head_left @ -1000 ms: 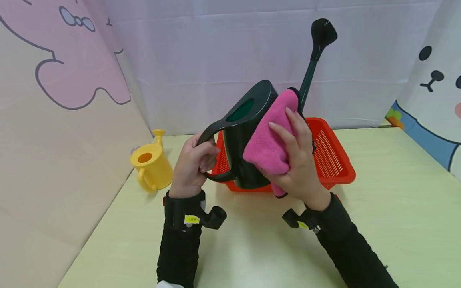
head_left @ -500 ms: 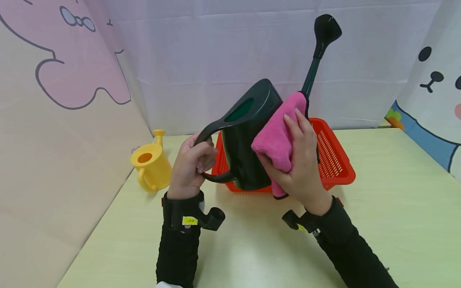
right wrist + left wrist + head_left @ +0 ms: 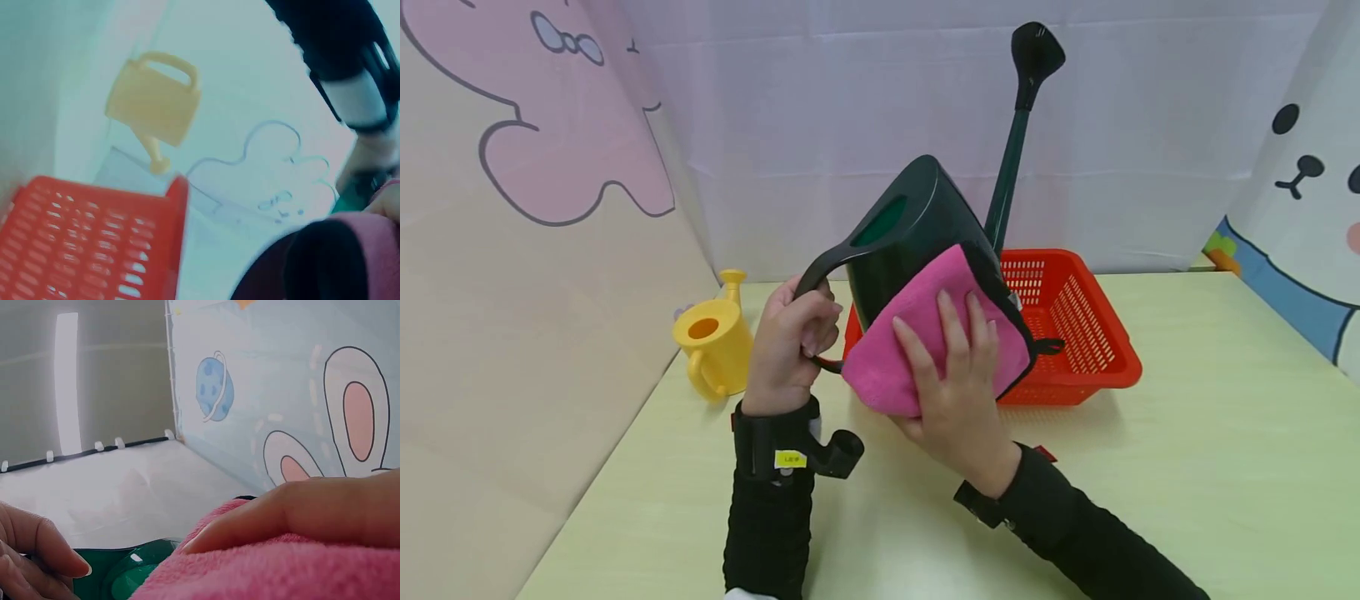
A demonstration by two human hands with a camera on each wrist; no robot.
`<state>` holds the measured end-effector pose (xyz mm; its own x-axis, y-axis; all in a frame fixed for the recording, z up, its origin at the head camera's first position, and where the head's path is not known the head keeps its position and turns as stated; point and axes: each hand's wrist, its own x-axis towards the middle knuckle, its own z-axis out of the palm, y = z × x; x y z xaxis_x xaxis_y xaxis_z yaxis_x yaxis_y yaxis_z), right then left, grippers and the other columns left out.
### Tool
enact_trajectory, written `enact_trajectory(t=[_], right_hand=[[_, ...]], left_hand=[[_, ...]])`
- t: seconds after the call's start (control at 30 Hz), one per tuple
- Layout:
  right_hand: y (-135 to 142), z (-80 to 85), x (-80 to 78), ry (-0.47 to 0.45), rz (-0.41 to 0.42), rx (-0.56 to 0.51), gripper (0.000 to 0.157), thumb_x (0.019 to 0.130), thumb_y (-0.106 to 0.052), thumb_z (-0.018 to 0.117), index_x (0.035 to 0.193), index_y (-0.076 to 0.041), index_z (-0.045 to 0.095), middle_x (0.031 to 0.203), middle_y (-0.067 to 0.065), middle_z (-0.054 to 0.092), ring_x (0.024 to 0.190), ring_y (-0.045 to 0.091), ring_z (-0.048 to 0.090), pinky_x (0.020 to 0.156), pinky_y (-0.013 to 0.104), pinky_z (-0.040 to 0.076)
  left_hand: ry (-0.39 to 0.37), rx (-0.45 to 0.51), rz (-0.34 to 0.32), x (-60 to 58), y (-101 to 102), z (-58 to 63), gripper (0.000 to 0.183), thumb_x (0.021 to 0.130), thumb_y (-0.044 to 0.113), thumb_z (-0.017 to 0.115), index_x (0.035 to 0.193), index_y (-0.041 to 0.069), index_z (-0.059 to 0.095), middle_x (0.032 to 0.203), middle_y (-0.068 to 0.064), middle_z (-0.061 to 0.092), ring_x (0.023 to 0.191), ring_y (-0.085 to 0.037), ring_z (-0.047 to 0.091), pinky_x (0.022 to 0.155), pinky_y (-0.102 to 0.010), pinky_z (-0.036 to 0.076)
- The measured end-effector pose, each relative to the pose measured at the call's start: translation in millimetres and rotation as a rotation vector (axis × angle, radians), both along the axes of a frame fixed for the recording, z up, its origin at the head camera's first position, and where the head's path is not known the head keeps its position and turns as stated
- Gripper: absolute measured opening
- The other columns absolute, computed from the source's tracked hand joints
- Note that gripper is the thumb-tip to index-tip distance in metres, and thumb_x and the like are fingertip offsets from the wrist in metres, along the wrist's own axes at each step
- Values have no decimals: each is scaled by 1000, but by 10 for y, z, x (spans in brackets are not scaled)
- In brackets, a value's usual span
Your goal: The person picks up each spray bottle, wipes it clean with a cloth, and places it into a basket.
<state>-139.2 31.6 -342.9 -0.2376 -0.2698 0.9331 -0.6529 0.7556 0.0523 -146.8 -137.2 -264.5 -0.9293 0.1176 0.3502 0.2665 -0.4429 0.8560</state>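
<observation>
My left hand (image 3: 790,342) grips the handle (image 3: 823,271) of a dark green watering can (image 3: 917,225). The can is lifted and tilted, its long spout (image 3: 1009,171) pointing up to a black sprinkler head (image 3: 1036,60). With my right hand (image 3: 951,400) I hold a pink cloth (image 3: 925,292) with black edging against the can's near side. Its fingers lie spread over the cloth; the thumb is mostly hidden. The cloth covers the can's lower part. In the left wrist view, a finger lies along the pink cloth (image 3: 262,569) beside the green can (image 3: 100,569).
Behind the can, a red perforated basket (image 3: 1075,396) stands on the pale table (image 3: 1210,450). At the left edge is a small yellow watering can (image 3: 722,346). A white curtain (image 3: 850,100) hangs behind, with printed cartoon panels at both sides.
My right hand has moved the cloth left and down across the can, and the cloth has spread wider. The spout has swung left and up; my left hand still grips the handle.
</observation>
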Motion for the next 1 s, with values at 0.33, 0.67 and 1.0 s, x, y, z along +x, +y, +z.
enact_trajectory(t=[0.33, 0.67, 1.0], right_hand=[[114, 64, -175, 22, 142, -194, 65, 71, -40, 63, 124, -13, 38, 133, 20, 33, 125, 38, 26, 94, 58, 34], [481, 295, -303, -310, 397, -512, 74, 65, -9, 69, 129, -1, 31, 131, 13, 38, 119, 22, 33, 90, 39, 43], [520, 315, -277, -393, 342, -543, 75, 70, -12, 66, 135, -4, 29, 131, 11, 38, 116, 17, 36, 85, 41, 46]], left_hand=[[16, 20, -18, 22, -30, 16, 24, 80, -2, 40, 61, 12, 40, 44, 3, 33, 38, -12, 27, 39, -20, 20], [12, 23, -45, 48, -41, 31, 24, 78, -4, 40, 60, 11, 39, 43, 4, 32, 36, -13, 27, 39, -20, 18], [27, 39, -43, 86, -48, 41, 25, 78, -5, 38, 60, 12, 40, 43, 4, 33, 36, -14, 27, 39, -21, 17]])
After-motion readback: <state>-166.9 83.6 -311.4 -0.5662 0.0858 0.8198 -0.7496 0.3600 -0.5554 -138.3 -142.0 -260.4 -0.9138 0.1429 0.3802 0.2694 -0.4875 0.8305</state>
